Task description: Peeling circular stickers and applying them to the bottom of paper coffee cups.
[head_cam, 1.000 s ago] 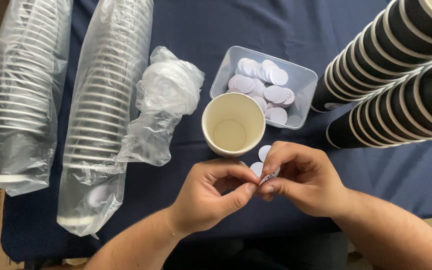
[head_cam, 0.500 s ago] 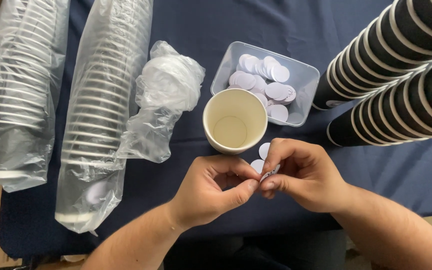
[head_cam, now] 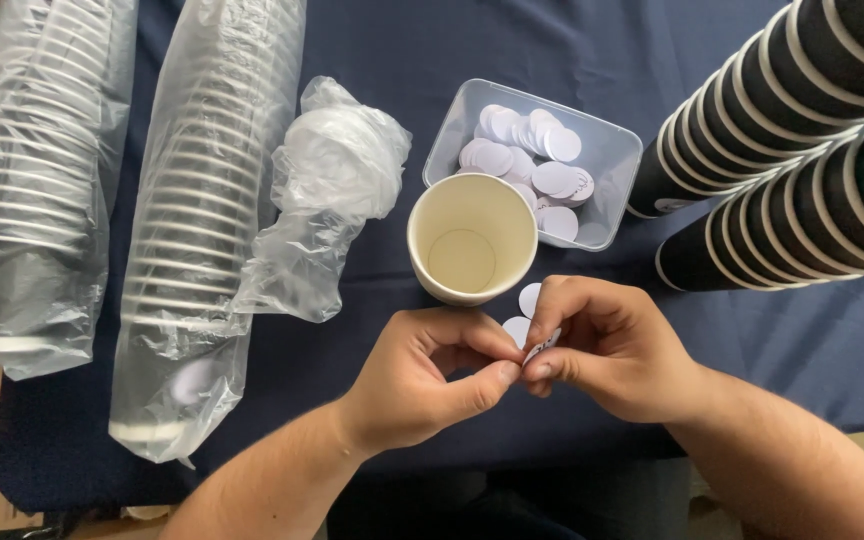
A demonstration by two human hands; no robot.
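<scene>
My left hand and my right hand meet in front of an upright paper cup, cream inside and empty. Both hands pinch a small stack of white round stickers between thumb and fingertips. Just behind the cup sits a clear plastic tub holding several white round stickers.
Two long sleeves of stacked cups in clear plastic lie at the left on the dark blue tablecloth. A crumpled clear bag lies beside them. Two stacks of black cups lie at the right.
The hands stay pinched on the stickers with only slight finger movement. The view has shifted a little, nothing else moved.
</scene>
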